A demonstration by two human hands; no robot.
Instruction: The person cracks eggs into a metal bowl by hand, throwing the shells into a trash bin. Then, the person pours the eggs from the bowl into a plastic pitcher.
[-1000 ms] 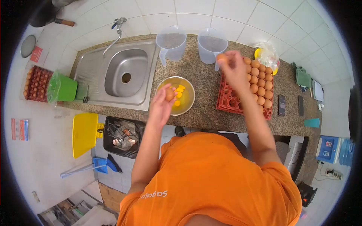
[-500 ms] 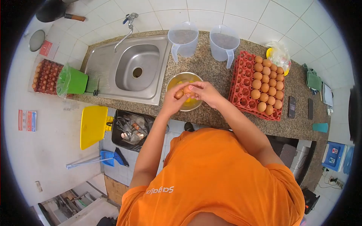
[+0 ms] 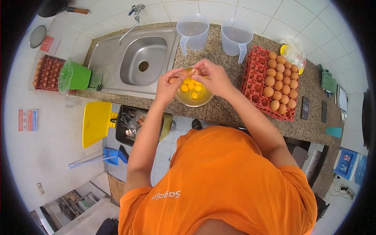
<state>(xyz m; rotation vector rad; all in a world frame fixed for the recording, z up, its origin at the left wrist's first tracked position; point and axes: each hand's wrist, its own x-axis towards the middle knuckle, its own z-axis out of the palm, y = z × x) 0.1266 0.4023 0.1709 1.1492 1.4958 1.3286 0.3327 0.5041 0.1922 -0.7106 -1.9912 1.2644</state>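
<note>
Over the steel bowl (image 3: 194,105) on the counter, my two hands hold a cracked brown eggshell (image 3: 189,73), its halves parted. My left hand (image 3: 166,87) is closed at the bowl's left side, with a brown egg (image 3: 172,80) tucked in its fingers and its fingertips on the shell. My right hand (image 3: 216,79) is closed on the shell from the other side. Several yellow egg yolks (image 3: 185,88) lie in clear egg white in the bowl. The fingers partly cover the shell and the bowl's far rim.
Right of the bowl, brown eggs (image 3: 277,85) fill part of stacked red trays (image 3: 253,74). Two clear plastic jugs (image 3: 193,33) stand behind the bowl. A steel sink (image 3: 143,60) is at left; below it, a lined bin (image 3: 127,117) holds shells. A phone (image 3: 305,108) lies beside the trays.
The egg between my hands has come apart into open shell halves. My hands have moved up and apart within the view, toward the bowl's far rim, uncovering the yolks.
</note>
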